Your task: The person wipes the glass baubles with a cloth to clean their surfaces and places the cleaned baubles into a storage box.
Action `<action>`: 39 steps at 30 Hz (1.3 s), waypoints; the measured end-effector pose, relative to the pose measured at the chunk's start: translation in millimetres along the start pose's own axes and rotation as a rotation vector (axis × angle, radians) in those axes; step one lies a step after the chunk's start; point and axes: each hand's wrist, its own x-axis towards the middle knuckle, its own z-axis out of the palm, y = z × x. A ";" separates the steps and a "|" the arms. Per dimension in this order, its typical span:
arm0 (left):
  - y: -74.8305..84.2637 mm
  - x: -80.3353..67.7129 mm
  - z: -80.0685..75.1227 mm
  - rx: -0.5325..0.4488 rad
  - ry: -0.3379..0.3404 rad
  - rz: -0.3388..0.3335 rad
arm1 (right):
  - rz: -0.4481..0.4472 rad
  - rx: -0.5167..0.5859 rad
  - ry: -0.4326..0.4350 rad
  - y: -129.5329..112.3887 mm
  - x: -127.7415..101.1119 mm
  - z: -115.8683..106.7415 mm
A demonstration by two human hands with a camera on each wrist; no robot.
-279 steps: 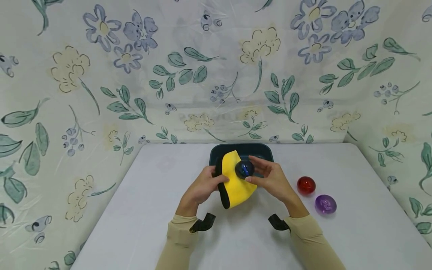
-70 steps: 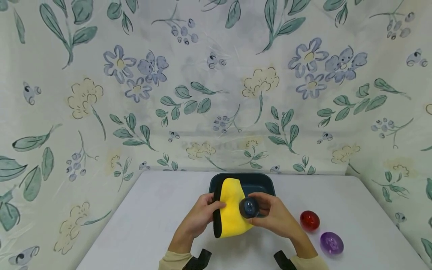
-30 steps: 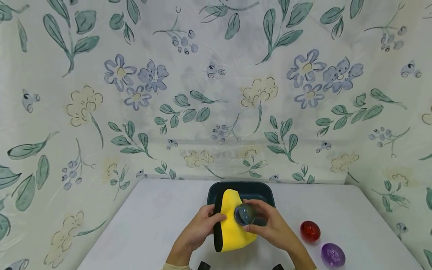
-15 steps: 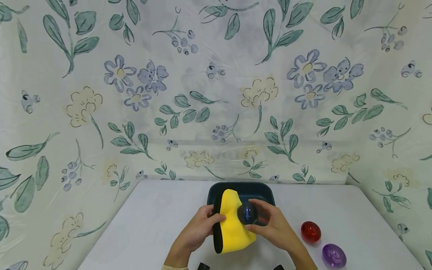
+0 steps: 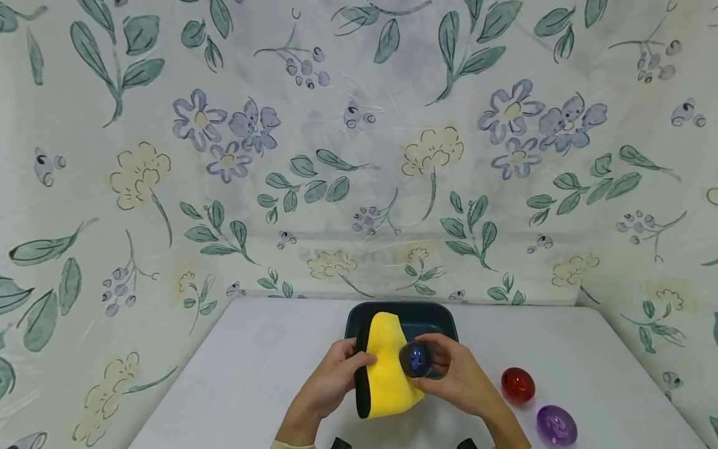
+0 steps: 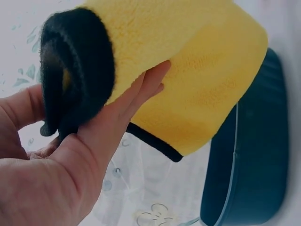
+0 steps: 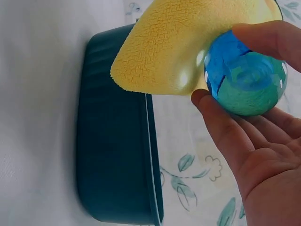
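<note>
Beyond and above the fingers [image 5: 363,360] hangs a pale covering [image 5: 373,143] printed with blue blossoms [image 5: 227,163], cream flowers [image 5: 432,153] and green leaf sprigs [image 5: 477,232], faintly creased; matching panels [image 5: 73,206] flank them on both sides. Beneath the fingers spreads a white counter [image 5: 263,343]. Soft light leaves a blurred shadow [image 5: 387,433] below them.

Right hand [image 7: 263,155], right side of frame, holds clear blue-green ball [image 7: 244,77] at upper right: thumb along top, fingers underneath. Yellow cloth [image 7: 162,52] spans upper middle, overlapping ball's left edge; contact unclear. Teal tub [image 7: 113,141] runs left of center, rim facing right. White surface [image 7: 37,113] far left, leafy print [image 7: 188,181] lower right.
</note>
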 end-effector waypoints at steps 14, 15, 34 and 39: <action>-2.6 -1.6 1.7 0.038 0.002 0.005 | -0.053 0.017 -0.110 -5.1 -5.1 -3.2; -3.3 -1.7 1.9 0.046 0.001 0.004 | -0.057 0.024 -0.116 -5.8 -5.5 -2.7; -4.8 -2.3 2.0 0.037 -0.086 0.003 | -0.178 0.102 -0.025 -5.5 -5.9 6.8; -1.3 -1.9 -0.8 0.051 -0.090 0.019 | -0.176 0.040 0.002 -5.3 -2.2 5.4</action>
